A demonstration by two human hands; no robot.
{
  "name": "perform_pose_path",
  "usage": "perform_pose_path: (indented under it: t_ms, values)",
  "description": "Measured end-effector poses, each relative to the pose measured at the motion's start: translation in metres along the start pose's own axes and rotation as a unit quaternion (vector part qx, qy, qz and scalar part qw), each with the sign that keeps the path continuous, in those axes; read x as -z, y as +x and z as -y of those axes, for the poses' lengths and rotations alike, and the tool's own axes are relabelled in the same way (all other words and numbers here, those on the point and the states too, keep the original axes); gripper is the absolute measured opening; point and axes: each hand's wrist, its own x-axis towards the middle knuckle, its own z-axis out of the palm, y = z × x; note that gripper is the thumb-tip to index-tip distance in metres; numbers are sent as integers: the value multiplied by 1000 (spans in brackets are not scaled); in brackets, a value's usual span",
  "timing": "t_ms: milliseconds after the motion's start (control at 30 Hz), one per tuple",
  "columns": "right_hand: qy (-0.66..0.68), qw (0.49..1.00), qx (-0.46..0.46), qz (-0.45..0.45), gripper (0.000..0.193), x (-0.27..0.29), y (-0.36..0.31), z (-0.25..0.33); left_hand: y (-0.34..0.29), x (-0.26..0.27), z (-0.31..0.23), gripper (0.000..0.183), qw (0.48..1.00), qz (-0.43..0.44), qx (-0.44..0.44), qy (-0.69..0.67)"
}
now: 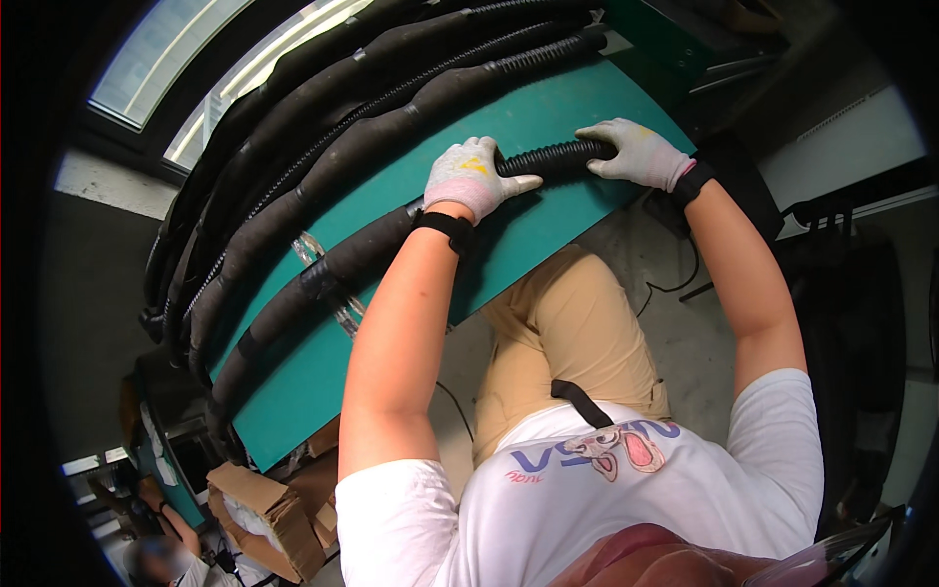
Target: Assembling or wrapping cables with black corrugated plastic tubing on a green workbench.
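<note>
one black hose (377,247) runs slantwise along the near side of a green tabletop (293,421), its wrapped length curving down to the left and its ribbed end (556,159) at the right. the left grip (477,179), in a pale glove with a yellow mark, is closed around the hose just where the wrapping gives way to bare ribs, its thumb pointing right along the ribbed end. the right grip (638,155), gloved too, is closed on the tip of the ribbed end, near the right edge of the tabletop; whether that tip touches the surface, i cannot tell. a black wristband (446,231) circles the left wrist, and another sits on the right. left of the grips, clear strips (346,317) cross the hose beside a shiny band of black tape (315,282). beyond, a bundle (337,161) of more black hoses, some wrapped and some ribbed, bends along the far side and left end of the tabletop. an open cardboard box (279,509) stands near the lower left corner, and another person (171,563) is partly visible past it.
</note>
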Motion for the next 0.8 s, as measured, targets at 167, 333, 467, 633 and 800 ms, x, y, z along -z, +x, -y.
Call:
perform_pose_path:
  t_ms: [167,333,467,633,800]
  values:
    - [26,999,-4,33,54,2,6,-9,2,2,-1,82,1000,27,5,-4]
    - [113,987,-99,50,48,-1,23,-2,-1,1,1,81,1000,2,7,6]
    - [167,976,-131,52,41,1,34,-22,3,-2,-4,80,1000,-7,-5,8]
    - [169,981,-87,46,40,5,23,-17,1,1,-1,82,1000,24,17,-12]
    - [141,989,-7,44,47,5,7,-10,2,2,1,84,1000,19,13,-16]
